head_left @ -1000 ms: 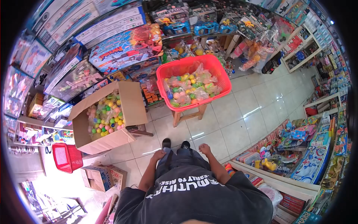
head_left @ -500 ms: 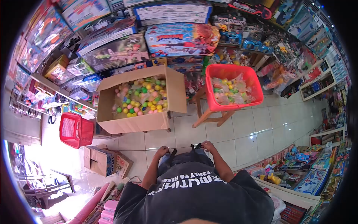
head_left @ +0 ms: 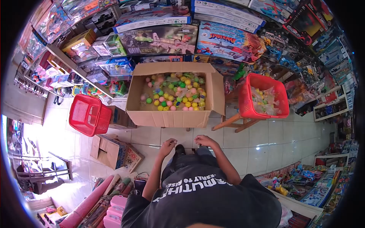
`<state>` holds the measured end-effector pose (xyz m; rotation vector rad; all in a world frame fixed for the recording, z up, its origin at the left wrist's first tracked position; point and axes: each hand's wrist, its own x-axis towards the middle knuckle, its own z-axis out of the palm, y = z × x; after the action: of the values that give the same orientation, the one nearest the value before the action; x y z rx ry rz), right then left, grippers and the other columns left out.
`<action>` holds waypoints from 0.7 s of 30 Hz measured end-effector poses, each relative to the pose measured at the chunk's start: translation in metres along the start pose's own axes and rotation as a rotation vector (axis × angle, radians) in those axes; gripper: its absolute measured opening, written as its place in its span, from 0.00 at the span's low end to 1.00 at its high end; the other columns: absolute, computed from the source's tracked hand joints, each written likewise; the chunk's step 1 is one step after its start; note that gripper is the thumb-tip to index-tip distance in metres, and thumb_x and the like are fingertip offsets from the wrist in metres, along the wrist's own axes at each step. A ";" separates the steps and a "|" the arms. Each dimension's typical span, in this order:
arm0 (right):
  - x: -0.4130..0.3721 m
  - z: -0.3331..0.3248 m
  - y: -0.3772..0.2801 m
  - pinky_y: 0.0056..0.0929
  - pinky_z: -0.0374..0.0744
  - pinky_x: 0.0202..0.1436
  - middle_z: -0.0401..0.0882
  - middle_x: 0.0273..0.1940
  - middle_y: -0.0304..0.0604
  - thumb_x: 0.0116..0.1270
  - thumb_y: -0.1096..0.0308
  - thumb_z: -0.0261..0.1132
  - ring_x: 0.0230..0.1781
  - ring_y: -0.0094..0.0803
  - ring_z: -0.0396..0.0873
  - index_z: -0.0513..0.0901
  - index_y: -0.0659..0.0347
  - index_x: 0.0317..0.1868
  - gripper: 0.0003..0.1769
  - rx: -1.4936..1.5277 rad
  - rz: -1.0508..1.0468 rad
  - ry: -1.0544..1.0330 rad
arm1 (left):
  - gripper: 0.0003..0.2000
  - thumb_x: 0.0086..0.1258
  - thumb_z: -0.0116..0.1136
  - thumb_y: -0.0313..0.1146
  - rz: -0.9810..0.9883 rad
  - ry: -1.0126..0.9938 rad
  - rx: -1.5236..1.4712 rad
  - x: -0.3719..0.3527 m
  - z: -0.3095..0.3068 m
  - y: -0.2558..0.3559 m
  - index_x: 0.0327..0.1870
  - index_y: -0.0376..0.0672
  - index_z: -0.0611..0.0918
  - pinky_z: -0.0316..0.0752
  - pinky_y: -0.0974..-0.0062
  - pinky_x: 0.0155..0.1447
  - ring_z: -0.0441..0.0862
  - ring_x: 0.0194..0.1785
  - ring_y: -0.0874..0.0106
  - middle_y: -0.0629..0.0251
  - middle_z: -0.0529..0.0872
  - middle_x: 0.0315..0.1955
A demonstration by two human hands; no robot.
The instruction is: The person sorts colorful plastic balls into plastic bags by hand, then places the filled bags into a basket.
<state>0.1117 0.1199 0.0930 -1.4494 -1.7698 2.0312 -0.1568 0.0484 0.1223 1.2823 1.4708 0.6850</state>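
Note:
My left hand [head_left: 167,146] hovers in front of my waist, its fingers loosely bent and nothing visible in them. Opposite it, my right hand [head_left: 205,141] is held the same way, fingers partly curled and apart from the left. Beyond both hands stands an open cardboard box [head_left: 167,118], raised off the floor. Inside lie many small yellow, green and pink balls [head_left: 187,99], some in clear plastic bags. To its right, a red plastic basket [head_left: 246,99] on a wooden stool [head_left: 228,122] holds more bagged balls [head_left: 266,102]. Neither hand touches the box or the basket.
A red perforated basket [head_left: 85,114] stands at left, with a smaller cardboard box [head_left: 108,150] on the floor below it. Shelves of boxed toys, including a Spider-Man box [head_left: 230,41], line the back. Rolled material [head_left: 87,201] lies front left; packaged toys [head_left: 319,190] fill the right.
My hands have come away from the black straps at my waist and moved slightly forward. The view has shifted, so the box and baskets sit further right.

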 end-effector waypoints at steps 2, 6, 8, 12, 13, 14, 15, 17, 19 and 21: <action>-0.010 -0.007 -0.048 0.25 0.75 0.42 0.78 0.39 0.38 0.66 0.56 0.56 0.38 0.24 0.77 0.75 0.60 0.46 0.17 -0.010 0.060 -0.172 | 0.10 0.68 0.49 0.31 0.041 0.041 -0.156 -0.001 -0.017 0.029 0.42 0.37 0.79 0.74 0.77 0.39 0.80 0.32 0.73 0.60 0.83 0.31; -0.029 -0.026 -0.122 0.21 0.72 0.43 0.78 0.41 0.36 0.68 0.57 0.55 0.42 0.21 0.75 0.74 0.58 0.48 0.15 0.053 0.000 -0.243 | 0.09 0.68 0.48 0.29 0.123 0.210 -0.195 0.014 -0.050 0.079 0.42 0.35 0.78 0.74 0.77 0.37 0.79 0.29 0.75 0.63 0.82 0.28; -0.030 -0.039 -0.150 0.22 0.72 0.44 0.77 0.39 0.35 0.69 0.58 0.54 0.40 0.22 0.75 0.74 0.58 0.49 0.15 0.155 -0.167 -0.148 | 0.09 0.67 0.48 0.27 0.289 0.351 -0.146 0.032 -0.071 0.108 0.44 0.35 0.77 0.73 0.76 0.38 0.79 0.32 0.72 0.60 0.82 0.31; -0.006 -0.067 -0.194 0.25 0.74 0.43 0.77 0.40 0.36 0.67 0.63 0.57 0.40 0.22 0.75 0.73 0.61 0.47 0.13 0.257 -0.408 0.183 | 0.12 0.64 0.50 0.25 0.365 0.461 0.086 0.081 -0.105 0.148 0.48 0.37 0.75 0.73 0.71 0.46 0.78 0.42 0.65 0.55 0.79 0.40; 0.006 -0.076 -0.200 0.27 0.74 0.45 0.76 0.43 0.40 0.64 0.67 0.58 0.43 0.26 0.74 0.72 0.62 0.49 0.14 0.143 -0.480 0.406 | 0.15 0.63 0.51 0.25 0.431 0.468 0.154 0.098 -0.112 0.150 0.51 0.38 0.74 0.70 0.68 0.51 0.75 0.48 0.61 0.53 0.76 0.46; 0.017 -0.083 -0.205 0.29 0.73 0.48 0.74 0.45 0.43 0.62 0.71 0.59 0.46 0.30 0.73 0.71 0.63 0.50 0.15 0.026 -0.548 0.632 | 0.18 0.61 0.52 0.24 0.498 0.472 0.225 0.112 -0.117 0.152 0.55 0.40 0.72 0.68 0.64 0.56 0.72 0.54 0.57 0.51 0.72 0.52; 0.025 -0.089 -0.214 0.29 0.73 0.48 0.74 0.45 0.43 0.62 0.71 0.59 0.46 0.30 0.73 0.71 0.63 0.50 0.15 0.034 -0.551 0.635 | 0.18 0.61 0.52 0.24 0.500 0.469 0.233 0.121 -0.120 0.162 0.55 0.40 0.72 0.68 0.64 0.56 0.72 0.54 0.57 0.51 0.72 0.52; 0.039 -0.100 -0.232 0.36 0.70 0.54 0.68 0.53 0.50 0.58 0.74 0.59 0.53 0.42 0.69 0.69 0.63 0.53 0.21 -0.236 -0.671 0.974 | 0.23 0.59 0.54 0.25 0.552 0.516 0.392 0.139 -0.124 0.184 0.59 0.41 0.68 0.62 0.60 0.62 0.65 0.60 0.52 0.51 0.67 0.59; 0.049 -0.110 -0.247 0.40 0.66 0.59 0.60 0.58 0.54 0.58 0.74 0.59 0.57 0.50 0.64 0.66 0.62 0.57 0.25 -0.229 -0.666 0.981 | 0.25 0.58 0.55 0.26 0.569 0.479 0.411 0.162 -0.129 0.191 0.60 0.41 0.67 0.60 0.60 0.63 0.61 0.63 0.51 0.51 0.63 0.61; 0.058 -0.118 -0.258 0.41 0.66 0.59 0.58 0.59 0.54 0.58 0.74 0.58 0.59 0.51 0.63 0.64 0.62 0.58 0.26 -0.387 -0.706 1.053 | 0.26 0.57 0.56 0.26 0.579 0.494 0.532 0.176 -0.129 0.198 0.60 0.41 0.67 0.59 0.60 0.65 0.58 0.66 0.51 0.50 0.60 0.63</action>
<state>0.0329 0.3250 0.2811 -1.2757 -1.7570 0.4318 -0.1895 0.2933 0.2828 2.1055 1.7559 1.0888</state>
